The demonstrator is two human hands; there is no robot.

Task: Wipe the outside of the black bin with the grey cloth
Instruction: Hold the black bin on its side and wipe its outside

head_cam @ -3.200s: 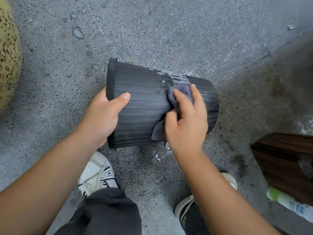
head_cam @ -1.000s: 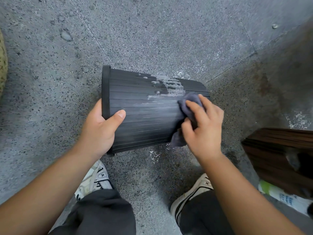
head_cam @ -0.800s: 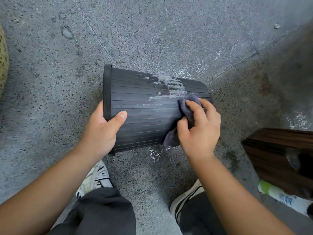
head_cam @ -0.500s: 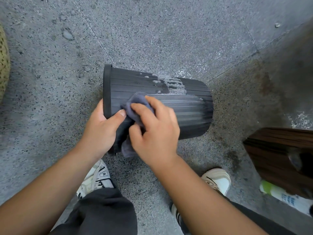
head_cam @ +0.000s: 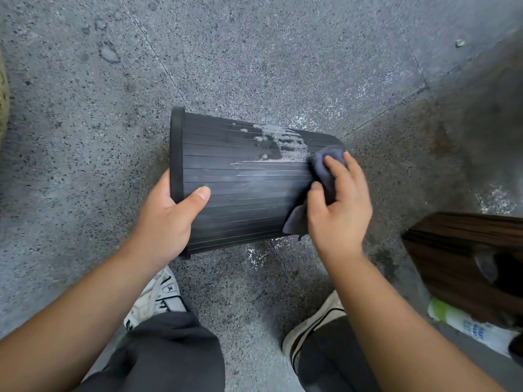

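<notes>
The black ribbed bin (head_cam: 243, 193) lies on its side on the speckled floor, rim to the left, base to the right. My left hand (head_cam: 167, 219) grips the rim, thumb across the ribs. My right hand (head_cam: 338, 205) presses the grey cloth (head_cam: 325, 171) against the bin's wall near its base end. A loose corner of the cloth hangs below my palm. White foamy residue (head_cam: 280, 140) marks the upper side of the bin, just left of the cloth.
A dark wooden box (head_cam: 464, 264) stands at the right, with a green-and-white bottle (head_cam: 464, 323) lying in front of it. My two shoes (head_cam: 155, 298) are on the floor just below the bin. A yellow spotted object (head_cam: 3, 89) sits at the left edge.
My right hand has swept the cloth from the rim end, beside my left thumb, back to the base end of the bin. The left hand and bin stayed in place.
</notes>
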